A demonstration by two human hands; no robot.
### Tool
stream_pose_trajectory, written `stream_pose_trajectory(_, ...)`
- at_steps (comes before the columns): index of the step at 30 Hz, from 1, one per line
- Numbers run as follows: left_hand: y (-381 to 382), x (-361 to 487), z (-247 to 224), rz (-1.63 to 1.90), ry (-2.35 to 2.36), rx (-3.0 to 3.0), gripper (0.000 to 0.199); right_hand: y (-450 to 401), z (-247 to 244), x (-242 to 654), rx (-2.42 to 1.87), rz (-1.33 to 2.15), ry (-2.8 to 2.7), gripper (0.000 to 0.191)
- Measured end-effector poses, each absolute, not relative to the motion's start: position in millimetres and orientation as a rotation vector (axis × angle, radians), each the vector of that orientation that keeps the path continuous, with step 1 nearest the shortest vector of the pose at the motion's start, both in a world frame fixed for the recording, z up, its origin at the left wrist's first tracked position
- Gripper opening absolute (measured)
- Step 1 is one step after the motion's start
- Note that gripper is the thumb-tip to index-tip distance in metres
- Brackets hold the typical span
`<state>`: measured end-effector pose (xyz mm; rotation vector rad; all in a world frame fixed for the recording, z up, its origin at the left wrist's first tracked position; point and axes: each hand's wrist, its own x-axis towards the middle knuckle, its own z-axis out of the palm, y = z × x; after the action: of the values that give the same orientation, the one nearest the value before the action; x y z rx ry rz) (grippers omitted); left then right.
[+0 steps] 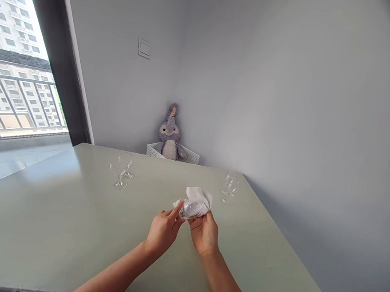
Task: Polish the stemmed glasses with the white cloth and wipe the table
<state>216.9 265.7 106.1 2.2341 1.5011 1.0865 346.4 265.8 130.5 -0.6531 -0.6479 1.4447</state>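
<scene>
Above the near-middle of the table, both hands hold a clear wine glass (189, 208) lying on its side. My left hand (164, 231) has its fingers closed around the glass's left end; part of that end is hidden by the fingers. A crumpled white cloth (198, 196) wraps the glass's far and right sides. My right hand (205, 235), palm turned up, grips the cloth and supports the glass through it. Whether the cloth is fabric or paper, I cannot tell.
Two stemmed glasses (120, 184) stand upright on the pale green table (75, 235) at left. More clear glasses (229, 187), overlapping, stand near its right edge. Behind the far edge, a plush rabbit (170, 140) sits in a white basket (190, 156). A grey wall borders the right side.
</scene>
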Motion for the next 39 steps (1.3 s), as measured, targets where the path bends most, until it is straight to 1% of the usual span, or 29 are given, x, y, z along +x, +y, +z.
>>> stream_pose_trajectory(6, 265, 231, 119, 1.346, 1.623, 2.187, 0.046, 246, 124, 322, -0.702, 1.462, -0.697, 0.019)
stream_pose_trajectory(9, 258, 238, 122, 1.476, 1.589, 2.071, 0.051, 242, 119, 318, -0.735, 1.509, -0.762, 0.019)
stream_pose_trajectory(11, 254, 239, 124, 1.413, 1.463, 1.870, 0.055, 243, 118, 322, -0.758, 1.533, -0.833, 0.022)
stream_pose_trajectory(16, 257, 226, 134, 1.153, 0.884, 1.148, 0.047, 250, 118, 336, -0.781, 1.553, -0.929, 0.031)
stream_pose_trajectory(19, 264, 221, 139, 1.108, 0.755, 0.919, 0.049, 252, 115, 338, -0.788, 1.568, -0.979, 0.034)
stream_pose_trajectory(22, 266, 224, 139, 1.158, 0.743, 0.873, 0.042, 257, 111, 336, -0.862, 1.547, -0.942, 0.035)
stream_pose_trajectory(25, 264, 227, 138, 1.236, 0.785, 0.893, 0.046, 265, 107, 340, -0.943, 1.526, -0.803, 0.034)
stream_pose_trajectory(28, 263, 224, 137, 1.358, 0.823, 0.859, 0.050, 269, 107, 351, -0.982, 1.379, -0.726, 0.032)
stream_pose_trajectory(31, 266, 220, 135, 1.532, 0.864, 0.758, 0.050, 263, 111, 356, -1.035, 1.227, -0.847, 0.031)
stream_pose_trajectory(35, 262, 228, 133, 1.632, 0.866, 0.735, 0.046, 248, 115, 336, -0.963, 1.358, -1.013, 0.036)
stream_pose_trajectory(39, 254, 233, 132, 1.558, 0.898, 0.888, 0.047, 243, 107, 314, -0.984, 1.548, -0.937, 0.038)
